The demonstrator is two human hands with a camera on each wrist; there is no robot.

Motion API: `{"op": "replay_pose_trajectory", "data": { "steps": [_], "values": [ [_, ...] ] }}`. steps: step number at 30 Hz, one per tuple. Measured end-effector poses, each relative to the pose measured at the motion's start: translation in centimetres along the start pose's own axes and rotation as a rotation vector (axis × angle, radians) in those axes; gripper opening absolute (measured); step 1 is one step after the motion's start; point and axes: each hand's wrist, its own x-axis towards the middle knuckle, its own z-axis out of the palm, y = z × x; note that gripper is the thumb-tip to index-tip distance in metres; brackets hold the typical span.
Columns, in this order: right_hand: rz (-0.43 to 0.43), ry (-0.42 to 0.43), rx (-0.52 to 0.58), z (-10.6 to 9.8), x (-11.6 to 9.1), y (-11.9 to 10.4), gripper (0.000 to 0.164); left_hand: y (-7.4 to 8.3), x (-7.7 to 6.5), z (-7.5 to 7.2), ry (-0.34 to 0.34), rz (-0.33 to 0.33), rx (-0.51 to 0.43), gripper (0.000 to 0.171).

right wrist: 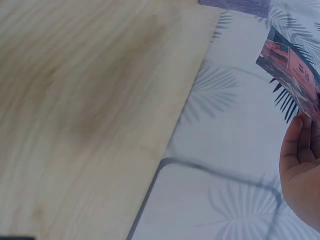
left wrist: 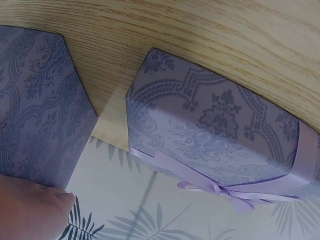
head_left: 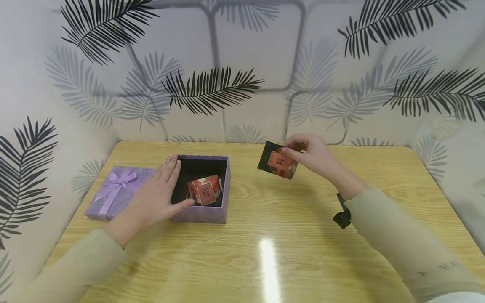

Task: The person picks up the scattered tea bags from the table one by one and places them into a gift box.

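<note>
My right hand (head_left: 312,153) pinches a flat red-and-black card (head_left: 279,160) by its right edge, held up to the right of the box. The same card (right wrist: 290,65) shows in the right wrist view above the curled fingers. My left hand (head_left: 156,193) lies along the left side of an open purple patterned box (head_left: 204,215), its fingers extended on the rim and thumb across the front left corner. Inside the dark interior lie red cards (head_left: 204,190) that look similar. In the left wrist view the hand (left wrist: 35,210) touches the box's wall (left wrist: 40,105).
A purple lid (head_left: 117,191) with a lilac ribbon bow sits left of the box, partly behind the left hand. Both stand on a wooden table (head_left: 303,252). Behind its far edge hangs a pale curtain (head_left: 250,50) with leaf prints.
</note>
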Motion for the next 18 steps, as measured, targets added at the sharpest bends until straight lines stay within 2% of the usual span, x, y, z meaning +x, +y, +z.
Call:
{"op": "replay_pose_trajectory", "data": {
  "steps": [9,14,18],
  "values": [
    [-0.034,0.003,0.124,2.2,3.6,-3.5,0.016,-0.1,0.0,0.0,0.015,0.010,0.001,0.114],
    [-0.070,-0.025,0.199,3.6,4.6,-5.2,0.015,-0.1,0.1,0.0,0.008,0.008,0.004,0.114],
    [-0.088,-0.067,0.198,4.6,5.1,-6.1,0.015,-0.1,0.0,0.0,0.004,0.009,0.006,0.114]
  ]
}}
